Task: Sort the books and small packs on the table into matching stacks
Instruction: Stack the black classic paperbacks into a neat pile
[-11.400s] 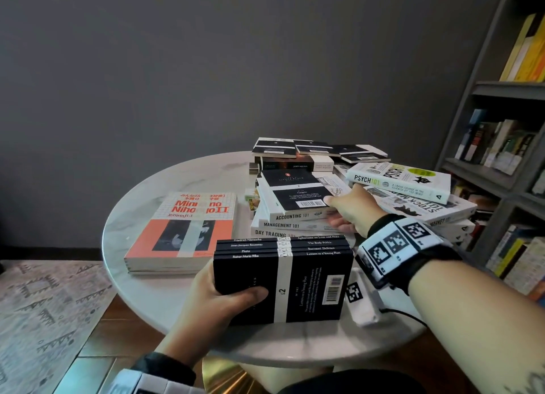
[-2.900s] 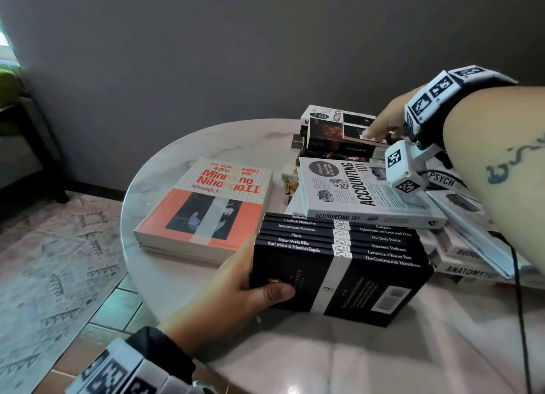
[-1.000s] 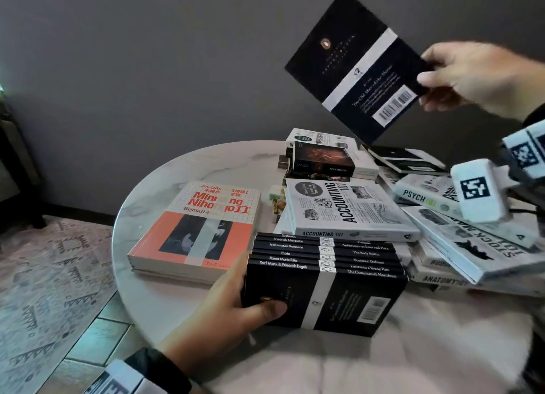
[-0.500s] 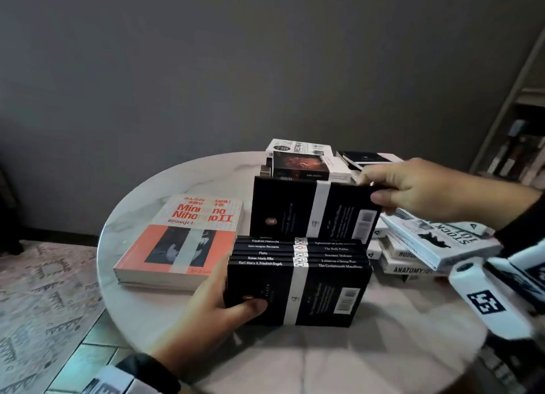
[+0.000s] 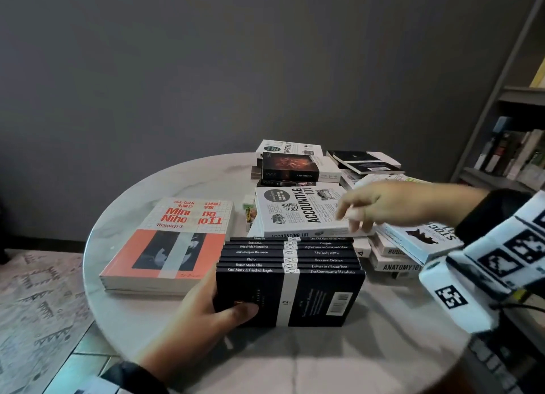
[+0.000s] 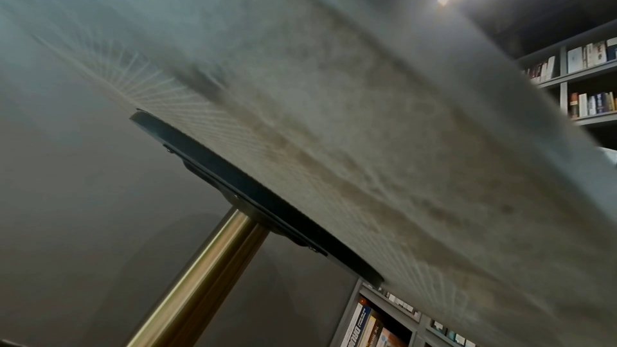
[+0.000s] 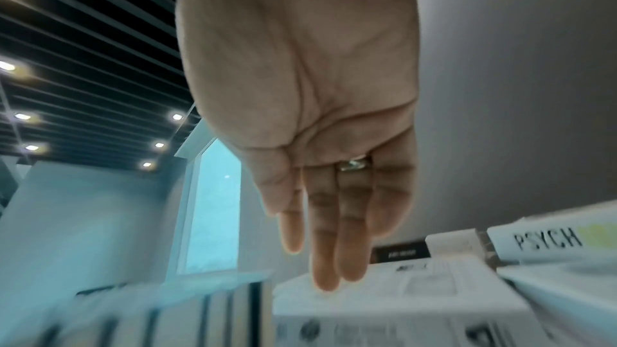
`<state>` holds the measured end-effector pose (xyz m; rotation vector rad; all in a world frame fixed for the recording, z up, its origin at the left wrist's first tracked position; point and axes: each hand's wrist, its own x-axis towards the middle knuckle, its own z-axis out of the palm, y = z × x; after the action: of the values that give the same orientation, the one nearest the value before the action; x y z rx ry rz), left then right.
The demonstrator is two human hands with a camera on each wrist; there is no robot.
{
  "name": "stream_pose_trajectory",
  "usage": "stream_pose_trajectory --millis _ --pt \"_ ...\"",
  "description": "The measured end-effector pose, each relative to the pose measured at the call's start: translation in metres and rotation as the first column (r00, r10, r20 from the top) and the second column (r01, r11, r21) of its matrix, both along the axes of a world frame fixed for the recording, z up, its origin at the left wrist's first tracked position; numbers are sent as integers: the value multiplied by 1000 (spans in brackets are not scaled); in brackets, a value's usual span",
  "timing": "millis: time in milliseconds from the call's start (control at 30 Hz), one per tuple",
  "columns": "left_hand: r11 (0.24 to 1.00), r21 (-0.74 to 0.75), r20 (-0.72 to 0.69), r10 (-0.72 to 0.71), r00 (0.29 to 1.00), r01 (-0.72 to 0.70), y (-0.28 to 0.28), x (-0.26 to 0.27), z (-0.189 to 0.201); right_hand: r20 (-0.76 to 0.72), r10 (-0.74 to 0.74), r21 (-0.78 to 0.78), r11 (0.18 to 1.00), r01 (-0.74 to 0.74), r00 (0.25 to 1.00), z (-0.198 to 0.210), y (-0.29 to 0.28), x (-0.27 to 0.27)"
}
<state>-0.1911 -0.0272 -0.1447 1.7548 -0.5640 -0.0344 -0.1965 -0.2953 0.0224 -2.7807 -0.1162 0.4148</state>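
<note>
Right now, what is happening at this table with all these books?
A person is sorting books on a round table. The left hand grips a row of thin black books standing near the front edge. The right hand is empty, with relaxed fingers, and hovers over a white accounting book. Thin black books lie at the back, and white books at the right are unsorted. A red and white book lies to the left.

We find the row of slim paperbacks (image 5: 290, 278) standing at the table's (image 5: 295, 364) near edge — the Accounting 101 book (image 5: 300, 212) lies directly behind it, the Japanese textbook (image 5: 171, 243) to its left. Toward the right edge sits the Anatomy 101 pile (image 5: 395, 264) — and at the far edge, the Milton book (image 5: 290, 166) on another stack.
</note>
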Motion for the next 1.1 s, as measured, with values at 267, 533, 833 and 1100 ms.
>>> stream_pose_trajectory --millis 267,533,833,1100 --pt "997 -56 -16 -46 999 45 0 1 1 322 -482 167 876 452 815 44 -59 61" --pt "996 -23 -9 -83 996 83 3 6 -2 115 -592 -203 772 602 798 15 -89 98" --pt "992 -83 -33 -102 994 99 3 11 -2 74 -584 -131 798 588 808 -2 -86 121" --pt "986 -110 -28 -129 991 125 2 11 1 96 -603 -178 772 610 792 4 -80 117"
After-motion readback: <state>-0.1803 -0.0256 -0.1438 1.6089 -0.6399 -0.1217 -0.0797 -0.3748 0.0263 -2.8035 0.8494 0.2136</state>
